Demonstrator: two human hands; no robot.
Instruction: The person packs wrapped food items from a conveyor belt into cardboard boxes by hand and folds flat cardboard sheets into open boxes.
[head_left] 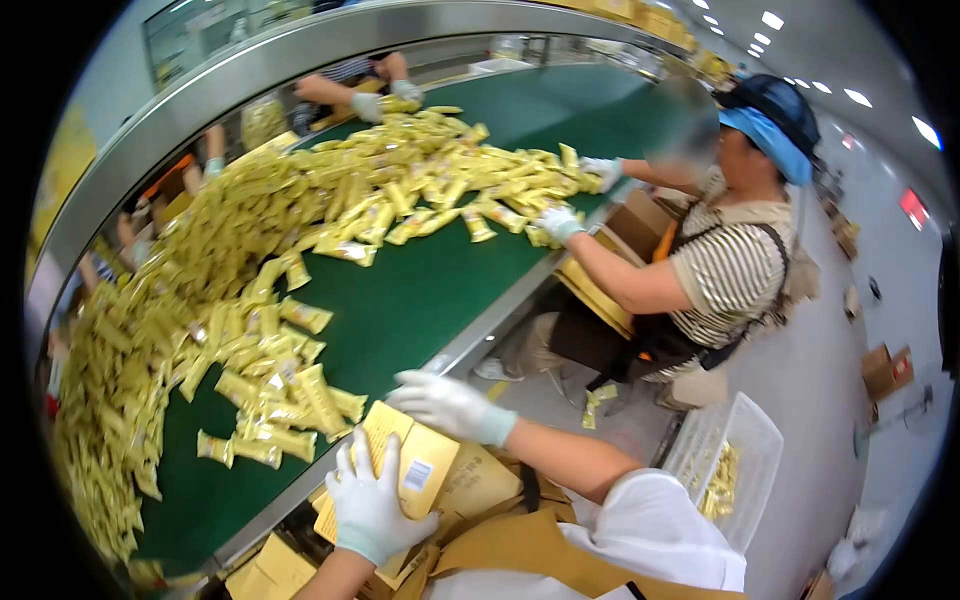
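We log box (426,450) tilted beside belt (410,305), packets (318,400) within reach. Our left hand (378,505) lies spread wide across its face, presumably steadying it; right hand (450,405) at its far edge, whether gripping we cannot tell.

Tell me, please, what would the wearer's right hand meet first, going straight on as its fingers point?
The right hand would probably meet the nearest yellow packets on the green belt, though depth is unclear and it might brush the metal edge first.
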